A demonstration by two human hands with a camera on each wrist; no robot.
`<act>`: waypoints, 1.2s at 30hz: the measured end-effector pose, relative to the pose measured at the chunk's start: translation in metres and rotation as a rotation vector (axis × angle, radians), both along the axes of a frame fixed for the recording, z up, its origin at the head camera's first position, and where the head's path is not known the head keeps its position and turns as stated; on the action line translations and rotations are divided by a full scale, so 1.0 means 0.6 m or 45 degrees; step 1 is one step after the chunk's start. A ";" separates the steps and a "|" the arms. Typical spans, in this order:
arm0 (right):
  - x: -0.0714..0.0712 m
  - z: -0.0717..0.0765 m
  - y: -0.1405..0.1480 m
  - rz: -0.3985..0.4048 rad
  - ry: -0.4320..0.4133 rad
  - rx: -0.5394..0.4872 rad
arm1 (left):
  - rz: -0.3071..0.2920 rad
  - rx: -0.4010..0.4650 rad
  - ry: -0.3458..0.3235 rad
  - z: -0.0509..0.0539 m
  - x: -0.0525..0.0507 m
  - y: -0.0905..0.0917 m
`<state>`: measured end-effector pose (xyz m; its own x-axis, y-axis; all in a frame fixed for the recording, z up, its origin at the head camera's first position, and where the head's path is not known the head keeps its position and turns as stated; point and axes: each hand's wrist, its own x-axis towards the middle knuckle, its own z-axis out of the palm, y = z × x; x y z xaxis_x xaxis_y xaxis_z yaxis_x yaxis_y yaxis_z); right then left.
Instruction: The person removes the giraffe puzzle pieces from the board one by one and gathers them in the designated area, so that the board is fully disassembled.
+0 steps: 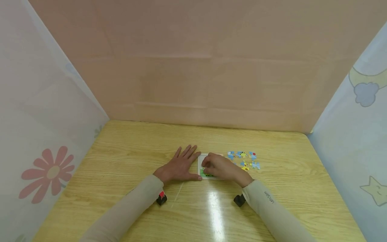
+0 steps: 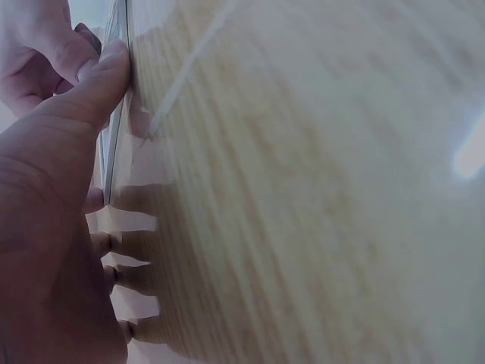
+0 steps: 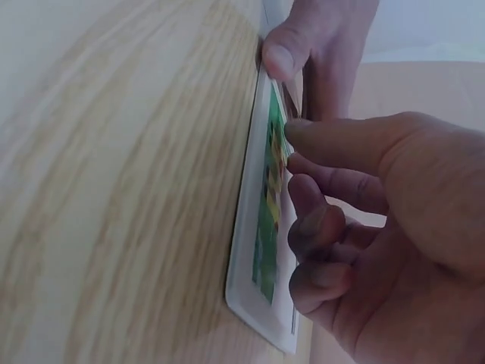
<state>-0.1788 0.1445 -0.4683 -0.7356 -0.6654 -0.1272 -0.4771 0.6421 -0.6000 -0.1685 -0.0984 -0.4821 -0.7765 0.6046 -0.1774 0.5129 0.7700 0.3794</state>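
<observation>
Pale grey-beige fabric sleeves sit nearest my head camera, left and right, with small black wrist units at the cuffs. Key relation: white-rimmed flat puzzle board with a green printed area lies on the yellow wood-grain table, right under the fingertips of the right hand and just right of the left hand. I can't call the board's long axis; the right hand hides its right side. Loose blue, yellow and red jigsaw pieces lie in 2 rows right of the board, so the right hand is nearer. Left pose: palm down, fingers straight and spread, index tip by the far left corner, thumb at the near left corner. Right pose: comes in from the right, fingers bent, thumb and index tips close together over the green. Can't tell if they pinch a piece.
</observation>
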 end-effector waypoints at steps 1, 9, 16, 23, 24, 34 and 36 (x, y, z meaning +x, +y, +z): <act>0.000 0.000 -0.002 -0.003 0.000 0.014 | 0.000 0.006 -0.004 0.000 0.000 0.000; 0.001 0.001 -0.009 -0.021 -0.046 0.082 | 0.005 -0.006 -0.001 -0.002 0.001 0.001; 0.003 0.008 -0.012 -0.011 -0.073 0.070 | 0.008 -0.006 -0.009 -0.005 0.002 0.001; 0.004 0.011 -0.014 0.039 -0.024 0.029 | 0.002 0.016 -0.013 0.000 0.002 0.000; 0.004 0.011 -0.014 0.045 -0.026 0.022 | 0.000 0.013 -0.012 -0.001 0.001 0.000; 0.006 0.011 -0.009 0.078 -0.077 -0.035 | -0.005 -0.001 0.001 -0.005 -0.001 -0.001; 0.007 0.011 -0.007 0.081 -0.087 -0.057 | -0.002 -0.005 0.001 -0.005 -0.001 0.000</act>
